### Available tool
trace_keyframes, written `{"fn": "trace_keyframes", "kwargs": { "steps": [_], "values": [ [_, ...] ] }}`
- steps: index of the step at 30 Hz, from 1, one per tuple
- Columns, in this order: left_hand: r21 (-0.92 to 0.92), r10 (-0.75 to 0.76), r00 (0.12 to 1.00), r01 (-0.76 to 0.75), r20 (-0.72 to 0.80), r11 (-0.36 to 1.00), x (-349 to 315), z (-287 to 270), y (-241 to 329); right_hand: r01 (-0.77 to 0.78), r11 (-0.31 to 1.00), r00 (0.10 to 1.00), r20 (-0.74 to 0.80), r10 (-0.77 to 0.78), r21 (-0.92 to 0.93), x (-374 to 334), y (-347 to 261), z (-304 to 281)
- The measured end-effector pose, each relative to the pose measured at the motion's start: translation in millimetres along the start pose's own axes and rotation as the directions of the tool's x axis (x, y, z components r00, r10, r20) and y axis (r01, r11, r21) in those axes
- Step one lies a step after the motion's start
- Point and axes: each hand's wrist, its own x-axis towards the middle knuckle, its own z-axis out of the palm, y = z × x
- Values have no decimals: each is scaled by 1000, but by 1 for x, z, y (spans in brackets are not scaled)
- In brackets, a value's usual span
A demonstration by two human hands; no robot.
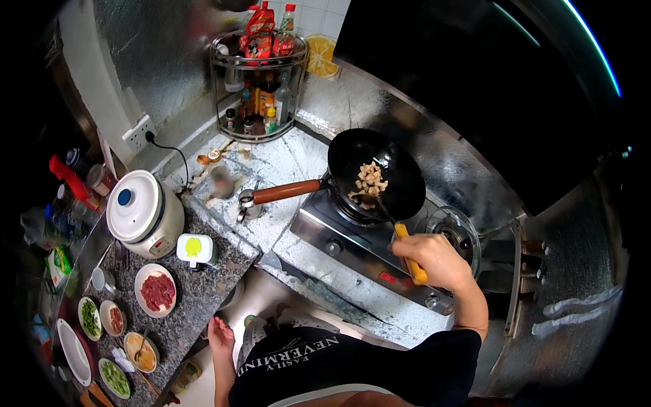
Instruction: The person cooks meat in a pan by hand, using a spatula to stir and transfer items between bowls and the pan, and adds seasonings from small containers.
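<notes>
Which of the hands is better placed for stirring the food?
Probably the right hand: it grips the spatula, which reaches into the wok. The left hand is away from the wok.

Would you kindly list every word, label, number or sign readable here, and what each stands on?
I'll leave the wording uncopied, but here is where it stands.
Black shirt: pale lettering across the front, readable.
Stove: red rectangle on its front, marks too small to read.
Large red bottle in the corner: label too small to read.
Rice cooker: front marking too small to read.
</notes>
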Motion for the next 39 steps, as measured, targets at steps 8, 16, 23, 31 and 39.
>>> {"fn": "trace_keyframes", "kwargs": {
  "steps": [8, 16, 23, 31, 39],
  "values": [
    [-50, 4, 1000, -5, -29, 999, -9, -19, -30, -68, 998, 972, -226, 70, 18, 46, 36, 35],
    [84, 78, 951, -55, -300, 995, -18, -39, -28, -454, 791, 859, -34, 511, 410, 7, 72, 139],
    [216, 225, 889, -147, -400, 965, -60, -88, 19, -688, 679, 721, 133, 680, 257, 16, 57, 140],
    [332, 584, 683, -480, -439, 812, -157, -179, 146, -464, 884, 879, 149, 454, 45, 73, -156, 97],
    [294, 633, 620, -565, -464, 770, -238, -246, 251, 152, 926, 910, 316, -267, 346, 97, -293, 232]
  ]
}}
